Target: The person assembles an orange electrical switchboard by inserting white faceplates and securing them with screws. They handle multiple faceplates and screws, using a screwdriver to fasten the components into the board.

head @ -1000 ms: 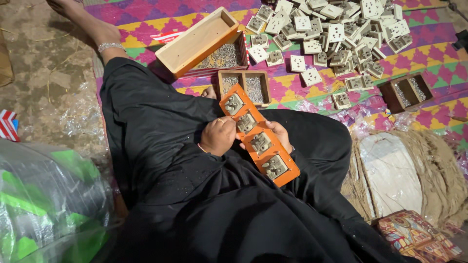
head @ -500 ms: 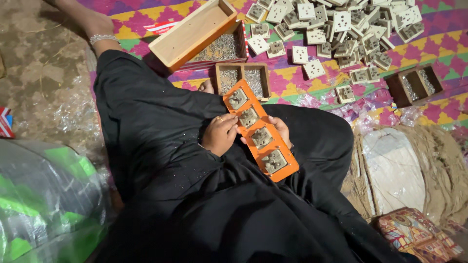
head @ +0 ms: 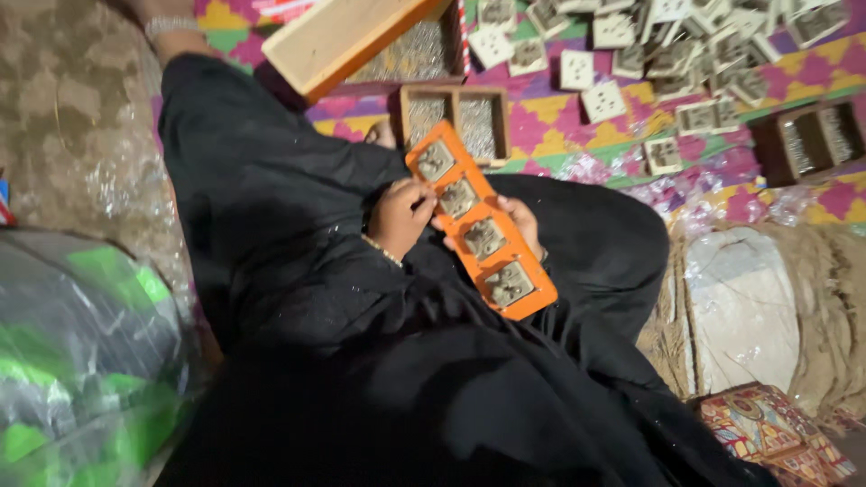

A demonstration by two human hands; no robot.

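While both hands (head: 456, 218) flank it, orange tray (head: 480, 230) rests between.

A flat carton (head: 774, 433) with a busy red, yellow and blue pattern lay at the lower right, just below the burlap sack (head: 812, 316). Far left of the sack, a shiny clear plastic bag (head: 81, 361) with green patches was bulging.

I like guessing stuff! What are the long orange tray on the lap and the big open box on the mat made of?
Long orange tray: probably plastic, given its smooth, even, bright colour. Big open box: looks like pale bare wood, matt, with flat plank sides.
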